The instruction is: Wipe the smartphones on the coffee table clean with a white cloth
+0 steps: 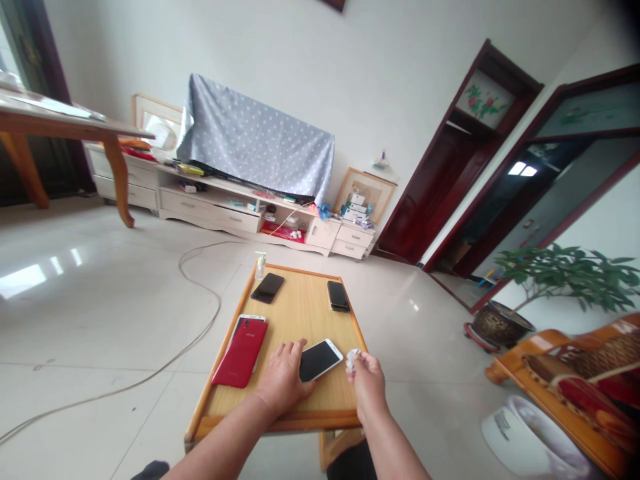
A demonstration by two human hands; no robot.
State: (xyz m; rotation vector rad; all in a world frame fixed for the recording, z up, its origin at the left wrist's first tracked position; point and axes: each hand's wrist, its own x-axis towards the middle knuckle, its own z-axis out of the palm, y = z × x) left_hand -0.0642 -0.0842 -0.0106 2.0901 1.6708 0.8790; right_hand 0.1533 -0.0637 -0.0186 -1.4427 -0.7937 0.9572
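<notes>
A white smartphone [323, 359] with a dark screen lies face up near the front of the small wooden table [295, 293]. My left hand [285, 373] grips its left end, thumb at the near edge and fingers at the far side. Just right of the phone, my right hand [367, 377] is closed around a crumpled white tissue [353, 360], which is apart from the phone. Left of my left hand lies a red smartphone [243, 353], back up, partly covering another white-edged phone [257, 318].
At the table's far end are a black phone [269, 288], a pump bottle [261, 265] and, at right, another dark phone [337, 295]. A cable [200, 330] runs over the floor at left. A white bin [525, 433] and wooden seat [565, 380] stand at right.
</notes>
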